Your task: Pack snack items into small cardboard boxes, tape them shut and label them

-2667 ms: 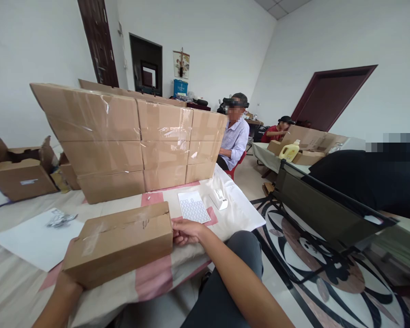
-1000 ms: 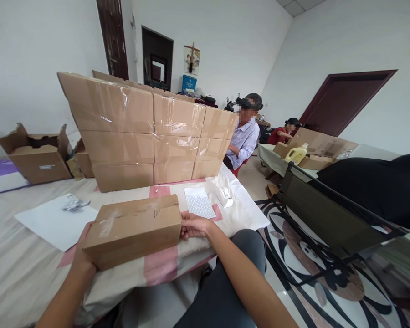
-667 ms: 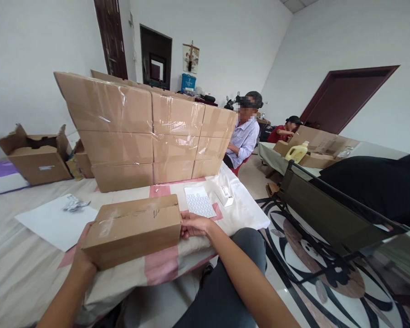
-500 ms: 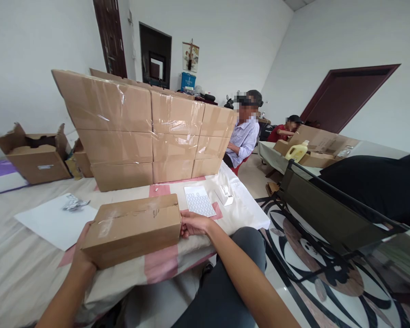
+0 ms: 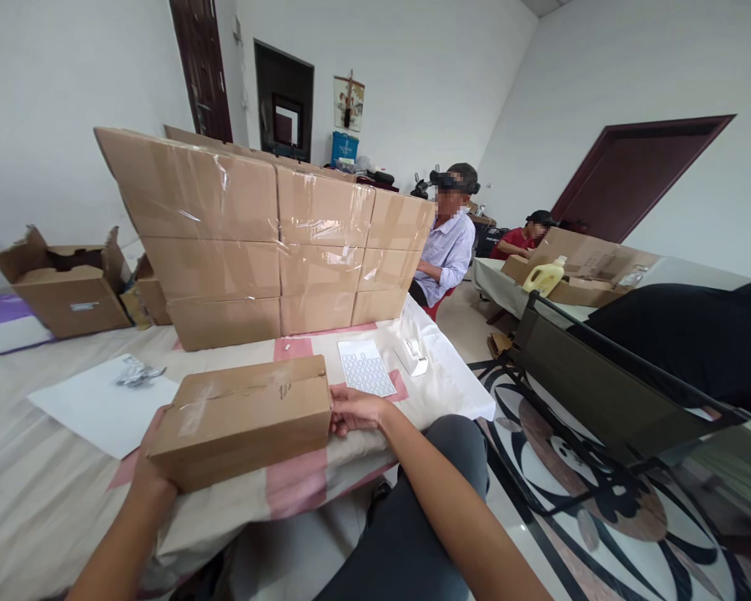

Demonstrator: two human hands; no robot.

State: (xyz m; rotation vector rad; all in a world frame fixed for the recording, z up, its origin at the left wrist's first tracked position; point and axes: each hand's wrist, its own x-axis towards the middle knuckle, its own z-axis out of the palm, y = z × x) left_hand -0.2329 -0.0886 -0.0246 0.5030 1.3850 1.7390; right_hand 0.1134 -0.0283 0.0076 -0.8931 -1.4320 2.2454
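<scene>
Our left hand (image 5: pixel 148 459) holds the left end of the box (image 5: pixel 244 409), fingers hidden; on the cloth (image 5: pixel 50 492), it looks stiff, probably light, slick where taped. Our right hand (image 5: pixel 356 411) grasps the right end: 2 ends seem best for holding.

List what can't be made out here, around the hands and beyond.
All in the head view:
Left hand: fingers hidden behind the cardboard box.
Cardboard box's inside: hidden by its closed, taped top.
Right hand: its own curl hides the fingertips' exact contact.
Printed sheet: marks too small to read.
Silvery items: too small to identify.
Dark-clothed person: cut off by the right edge.
</scene>
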